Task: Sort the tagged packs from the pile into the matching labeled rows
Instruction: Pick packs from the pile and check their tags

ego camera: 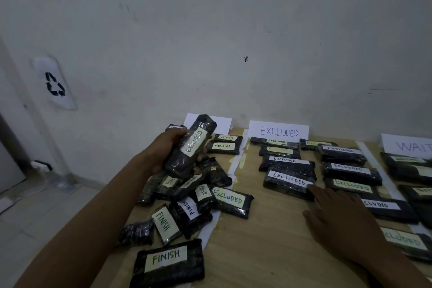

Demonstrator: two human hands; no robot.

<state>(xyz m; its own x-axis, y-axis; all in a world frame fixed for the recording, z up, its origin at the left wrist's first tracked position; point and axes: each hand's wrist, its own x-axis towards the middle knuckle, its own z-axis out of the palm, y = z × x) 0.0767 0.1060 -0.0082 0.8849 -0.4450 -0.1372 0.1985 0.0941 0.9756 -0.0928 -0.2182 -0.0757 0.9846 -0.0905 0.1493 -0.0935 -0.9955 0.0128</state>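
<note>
The pack (pixel 190 147) gripped by the left hand (pixel 167 147) is best laid before the EXCLUDED sign (pixel 279 132) (tag up); right hand (pixel 339 220) flat.

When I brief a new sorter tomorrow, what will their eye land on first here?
First, the left hand holding a black pack tagged EXCLUDED up over the jumbled pile at the left of the table. Next, the EXCLUDED sign against the wall, with tidy rows of matching packs in front, where the right hand lies flat.
</note>
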